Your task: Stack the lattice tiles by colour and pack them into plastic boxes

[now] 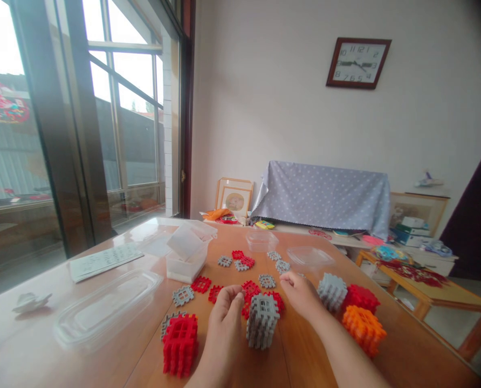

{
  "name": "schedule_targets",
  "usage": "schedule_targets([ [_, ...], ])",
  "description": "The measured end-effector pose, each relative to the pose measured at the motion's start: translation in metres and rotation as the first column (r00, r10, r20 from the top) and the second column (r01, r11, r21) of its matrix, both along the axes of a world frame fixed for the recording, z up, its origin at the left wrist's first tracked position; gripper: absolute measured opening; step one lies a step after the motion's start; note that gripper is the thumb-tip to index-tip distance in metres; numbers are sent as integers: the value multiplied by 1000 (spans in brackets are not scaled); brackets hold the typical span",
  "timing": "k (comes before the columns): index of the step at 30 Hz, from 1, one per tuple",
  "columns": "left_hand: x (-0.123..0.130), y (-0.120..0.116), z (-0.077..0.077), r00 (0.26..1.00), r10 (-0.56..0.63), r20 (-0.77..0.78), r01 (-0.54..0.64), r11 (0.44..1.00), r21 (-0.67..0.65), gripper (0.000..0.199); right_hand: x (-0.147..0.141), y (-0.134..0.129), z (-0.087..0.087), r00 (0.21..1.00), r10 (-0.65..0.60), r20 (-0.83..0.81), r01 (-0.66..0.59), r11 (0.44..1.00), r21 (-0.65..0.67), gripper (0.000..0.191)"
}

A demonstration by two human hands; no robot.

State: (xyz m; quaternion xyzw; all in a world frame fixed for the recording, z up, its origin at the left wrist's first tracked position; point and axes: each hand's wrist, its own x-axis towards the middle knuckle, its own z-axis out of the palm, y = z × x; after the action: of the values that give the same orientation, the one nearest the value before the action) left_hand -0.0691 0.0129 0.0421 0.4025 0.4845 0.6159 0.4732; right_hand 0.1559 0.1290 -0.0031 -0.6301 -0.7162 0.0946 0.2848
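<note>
My left hand [226, 318] is closed over the table, thumb against curled fingers; what it may hold is hidden. Just right of it stands a stack of grey interlocking plastic squares [262, 320], with loose red squares [250, 289] behind it. My right hand [301, 293] is closed with its fingertips together, beside a loose grey square [267, 281]; anything in its grip cannot be made out. A red stack [179, 345] stands left of my left hand. Beyond my right forearm are a light grey stack [332, 291], a red stack [362, 299] and an orange stack [364, 330].
A translucent box [186, 264] stands at the back left, with a clear lid [107, 307] and a paper booklet [105, 262] nearby. Farther back are a clear tub [261, 241] and another lid [310, 256]. A crumpled scrap [31, 303] lies far left.
</note>
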Motion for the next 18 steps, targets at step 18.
schedule_targets([
  [18, 3, -3, 5, 993, -19, 113, 14, 999, 47, 36, 0, -14, 0, 976, 206, 75, -194, 970, -146, 26],
])
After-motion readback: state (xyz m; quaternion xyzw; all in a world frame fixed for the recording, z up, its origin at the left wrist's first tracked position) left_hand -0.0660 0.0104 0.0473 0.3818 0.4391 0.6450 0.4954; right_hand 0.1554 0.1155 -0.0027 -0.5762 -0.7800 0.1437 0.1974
